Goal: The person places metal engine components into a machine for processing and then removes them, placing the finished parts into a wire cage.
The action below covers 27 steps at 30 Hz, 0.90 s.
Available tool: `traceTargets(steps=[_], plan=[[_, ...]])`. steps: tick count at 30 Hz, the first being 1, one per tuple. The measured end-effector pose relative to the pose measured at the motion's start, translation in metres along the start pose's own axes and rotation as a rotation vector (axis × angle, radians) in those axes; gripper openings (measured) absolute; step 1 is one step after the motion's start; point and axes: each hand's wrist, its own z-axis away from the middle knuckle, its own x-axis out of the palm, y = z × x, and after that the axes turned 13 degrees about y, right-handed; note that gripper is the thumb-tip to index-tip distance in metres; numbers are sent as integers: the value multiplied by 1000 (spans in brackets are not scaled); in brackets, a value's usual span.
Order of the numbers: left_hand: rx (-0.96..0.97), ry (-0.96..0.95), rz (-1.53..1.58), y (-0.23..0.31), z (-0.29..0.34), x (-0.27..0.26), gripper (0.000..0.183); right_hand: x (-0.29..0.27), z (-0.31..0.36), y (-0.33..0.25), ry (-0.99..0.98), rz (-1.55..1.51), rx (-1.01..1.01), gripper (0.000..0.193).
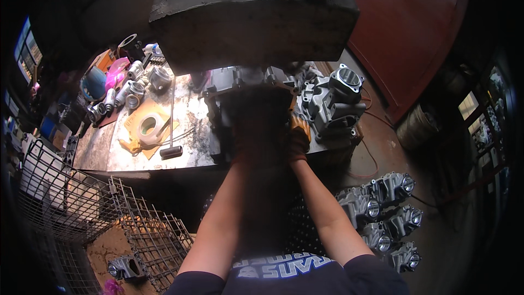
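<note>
A grey cast-metal housing [222, 80] stands on the workbench in front of me, below a large dark box-shaped body [254, 24]. My right hand [299, 135], in an orange and dark work glove, is closed against the housing's right side. Into the shadow at its left side reaches my left hand [238, 150], its fingers lost in the dark. A dark blurred band covers the middle of the housing and the space between my forearms. Just right of my right hand sits another silvery housing [334, 104] with a round bored opening.
On the bench's left lie a long-handled hammer [172, 152], a tape roll [148, 129] and several cylindrical metal parts [131, 90]. A wire cage [144, 240] stands lower left. Several castings [376, 213] rest on the floor at right, near a red hose [375, 166]. A red panel [406, 27] rises behind.
</note>
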Motion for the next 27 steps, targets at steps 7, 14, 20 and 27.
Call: traceTargets(steps=[7, 14, 20, 27], plan=[[-11, -483, -100, 0, -4, -22, 47, -15, -3, -7, 46, -40, -37, 50], [34, -338, -30, 1, 1, -34, 52, -18, -4, -10, 240, -88, -149, 42], [90, -116, -1, -11, 21, -4, 50, -14, -3, -8, 230, -48, -124, 38], [4, 480, -16, -14, 20, -58, 43, 7, -3, -1, 88, -39, -42, 52]])
